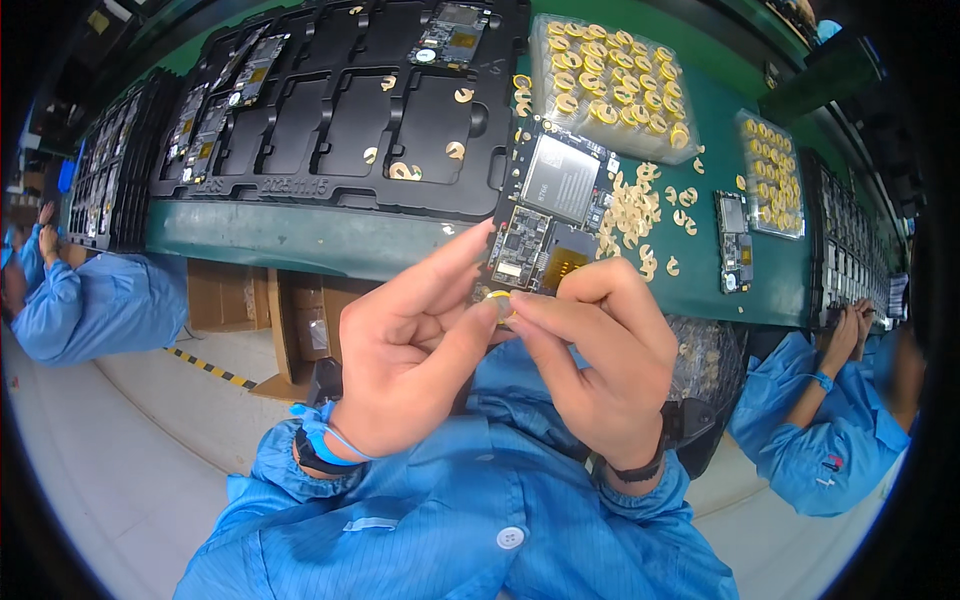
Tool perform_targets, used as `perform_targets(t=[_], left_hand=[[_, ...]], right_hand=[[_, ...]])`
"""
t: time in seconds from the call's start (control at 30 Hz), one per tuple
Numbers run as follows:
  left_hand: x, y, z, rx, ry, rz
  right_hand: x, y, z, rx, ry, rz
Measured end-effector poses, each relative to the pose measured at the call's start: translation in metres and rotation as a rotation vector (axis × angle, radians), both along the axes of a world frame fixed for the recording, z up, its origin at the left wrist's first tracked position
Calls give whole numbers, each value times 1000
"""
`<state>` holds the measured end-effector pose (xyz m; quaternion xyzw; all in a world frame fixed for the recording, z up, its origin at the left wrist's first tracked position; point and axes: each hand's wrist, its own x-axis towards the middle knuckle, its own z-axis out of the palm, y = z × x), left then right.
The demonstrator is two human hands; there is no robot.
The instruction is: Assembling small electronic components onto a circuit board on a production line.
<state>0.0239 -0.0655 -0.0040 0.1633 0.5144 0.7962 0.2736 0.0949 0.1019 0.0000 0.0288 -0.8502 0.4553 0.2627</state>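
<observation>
My left hand [405, 345] grips a black circuit board [508, 225] by its lower end, the fingers partly behind it. The board tilts up before me, with a silver shield plate and a gold-coloured patch on its face. At its bottom end sits a small coin cell [502, 303] with a yellow rim. My left thumb presses on that cell, and the thumb and forefinger of my right hand [605, 365] pinch its right side. Fingertips hide part of the cell, so whether it is fixed to the board cannot be told.
A clear tray [690, 150] of yellow-rimmed coin cells stands beyond the board, beside loose cream crescent pieces [632, 208]. Left is a black moulded tray [400, 130] with some boards. Rightward lie another board [735, 245] and a second cell tray [800, 225]. Co-workers sit either side.
</observation>
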Motion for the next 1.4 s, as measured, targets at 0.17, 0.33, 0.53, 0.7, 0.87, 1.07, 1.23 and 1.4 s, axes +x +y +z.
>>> perform_targets(t=[0.17,0.33,0.53,0.7,0.87,1.07,1.23,1.4], left_hand=[[2,2,2,-16,16,10],[4,7,3,-65,-21,79],[2,8,-4,-10,-40,90],[-11,3,-3,-146,-70,79],[-12,2,-2,-127,-58,72],[-12,2,4,-117,-74,72],[-11,1,6,-94,-82,82],[-13,0,11,-118,-82,80]], right_hand=[[-1,1,-3,3,21,10],[-5,1,-11,-11,53,28],[-7,-3,-18,9,72,-6],[-12,8,-20,-50,-20,119],[-9,10,-13,-69,-66,143],[-6,10,-11,-18,-48,162],[-6,8,-11,13,-1,165],[-8,6,-9,26,12,164]])
